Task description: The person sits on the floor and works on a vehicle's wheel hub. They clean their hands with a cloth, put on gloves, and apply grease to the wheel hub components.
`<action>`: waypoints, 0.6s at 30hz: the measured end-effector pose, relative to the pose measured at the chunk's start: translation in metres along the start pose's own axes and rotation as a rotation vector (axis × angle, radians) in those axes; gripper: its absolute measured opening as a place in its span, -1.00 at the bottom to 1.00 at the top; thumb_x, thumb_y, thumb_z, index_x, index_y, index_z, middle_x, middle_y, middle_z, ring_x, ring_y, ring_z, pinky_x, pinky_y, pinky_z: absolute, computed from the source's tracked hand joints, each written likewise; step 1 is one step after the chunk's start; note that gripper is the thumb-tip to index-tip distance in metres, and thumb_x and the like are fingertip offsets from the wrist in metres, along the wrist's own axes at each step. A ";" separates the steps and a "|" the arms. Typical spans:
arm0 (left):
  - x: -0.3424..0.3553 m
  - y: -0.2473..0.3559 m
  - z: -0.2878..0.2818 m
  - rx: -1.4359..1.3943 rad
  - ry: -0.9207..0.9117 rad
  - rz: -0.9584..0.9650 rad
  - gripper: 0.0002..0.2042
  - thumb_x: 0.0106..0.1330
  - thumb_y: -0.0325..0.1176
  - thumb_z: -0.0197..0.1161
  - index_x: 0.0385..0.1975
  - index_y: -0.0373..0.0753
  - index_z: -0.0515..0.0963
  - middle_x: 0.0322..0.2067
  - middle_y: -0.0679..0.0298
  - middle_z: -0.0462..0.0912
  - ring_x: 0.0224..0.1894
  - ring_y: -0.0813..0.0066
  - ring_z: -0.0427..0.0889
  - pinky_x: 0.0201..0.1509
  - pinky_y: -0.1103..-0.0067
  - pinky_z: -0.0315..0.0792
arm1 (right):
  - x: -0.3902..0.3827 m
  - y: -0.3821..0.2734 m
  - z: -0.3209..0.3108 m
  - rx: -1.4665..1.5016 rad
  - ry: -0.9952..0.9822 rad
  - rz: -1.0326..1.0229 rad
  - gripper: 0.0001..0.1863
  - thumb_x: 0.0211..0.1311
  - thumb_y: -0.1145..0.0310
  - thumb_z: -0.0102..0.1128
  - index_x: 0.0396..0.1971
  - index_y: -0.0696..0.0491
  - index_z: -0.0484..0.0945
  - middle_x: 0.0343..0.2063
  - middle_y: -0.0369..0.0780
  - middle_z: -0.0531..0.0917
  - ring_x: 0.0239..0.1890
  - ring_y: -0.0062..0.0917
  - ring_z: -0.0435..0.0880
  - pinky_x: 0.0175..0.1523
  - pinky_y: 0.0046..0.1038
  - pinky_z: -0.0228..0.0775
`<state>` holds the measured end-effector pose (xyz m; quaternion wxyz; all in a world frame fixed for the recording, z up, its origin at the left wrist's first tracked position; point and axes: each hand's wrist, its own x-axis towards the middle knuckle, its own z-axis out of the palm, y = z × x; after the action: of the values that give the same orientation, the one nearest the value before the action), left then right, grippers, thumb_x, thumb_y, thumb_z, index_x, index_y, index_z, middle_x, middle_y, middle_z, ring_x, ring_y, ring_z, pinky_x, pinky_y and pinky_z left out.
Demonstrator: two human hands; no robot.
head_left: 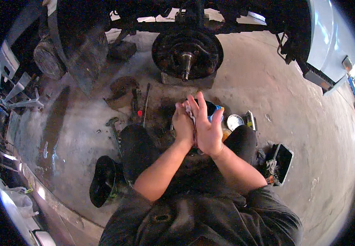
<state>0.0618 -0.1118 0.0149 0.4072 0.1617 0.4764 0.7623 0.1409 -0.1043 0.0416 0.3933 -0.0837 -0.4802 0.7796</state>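
Note:
My left hand [183, 128] and my right hand [208, 133] are pressed together in front of me, above the floor between my knees. A pale crumpled cloth [191, 114] shows in the gap between them; most of it is hidden. The left fingers curl over its upper end. Flat against the other side lies my right palm, fingers stretched and apart. Just beyond the hands, a dark round part with blue on its edge [216, 111] is partly covered. Farther ahead stands a dark round axle plate [165, 53] with a bare metal spindle [187, 65] pointing toward me.
A hammer [112, 123] and a long bar [146, 104] lie on the left, near a red-ended tool [139, 112]. On the right are a round tin [235, 121] and a black tray [285, 164] with crumpled rags. The raised vehicle's pale panel [333, 45] hangs at upper right.

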 end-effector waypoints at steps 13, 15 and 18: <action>-0.018 0.029 0.013 0.640 -0.365 0.707 -0.69 0.40 -0.18 0.03 -0.03 -0.21 0.52 -0.01 0.15 0.62 0.13 0.25 0.51 0.24 0.30 0.25 | 0.039 0.034 -0.065 0.722 0.152 0.175 -0.17 0.28 -0.43 -0.37 0.25 -0.06 0.33 0.21 -0.08 0.41 0.30 -0.12 0.32 0.36 0.14 0.04; -0.032 0.008 0.019 0.847 -0.476 1.059 -0.73 0.34 -0.28 0.01 -0.08 -0.15 0.58 0.08 0.24 0.60 0.30 0.23 0.38 0.44 0.26 0.01 | 0.045 0.063 -0.086 0.679 0.108 0.101 -0.18 0.20 -0.48 -0.23 0.25 -0.17 0.36 0.29 -0.11 0.35 0.34 -0.05 0.26 0.32 0.31 -0.01; -0.050 -0.008 0.010 0.883 -0.584 1.008 -0.70 0.29 -0.21 0.05 -0.11 -0.17 0.62 0.06 0.29 0.62 0.30 0.21 0.38 0.44 0.21 0.00 | 0.033 0.055 -0.106 0.934 -0.137 0.281 -0.21 0.29 -0.35 -0.25 0.22 0.00 0.39 0.28 -0.02 0.32 0.39 -0.14 0.16 0.42 0.22 -0.19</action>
<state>0.1031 -0.1430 0.0199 0.0140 0.7074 0.4790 0.5196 0.1431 -0.0215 -0.0506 0.2473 0.0890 -0.0883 0.9608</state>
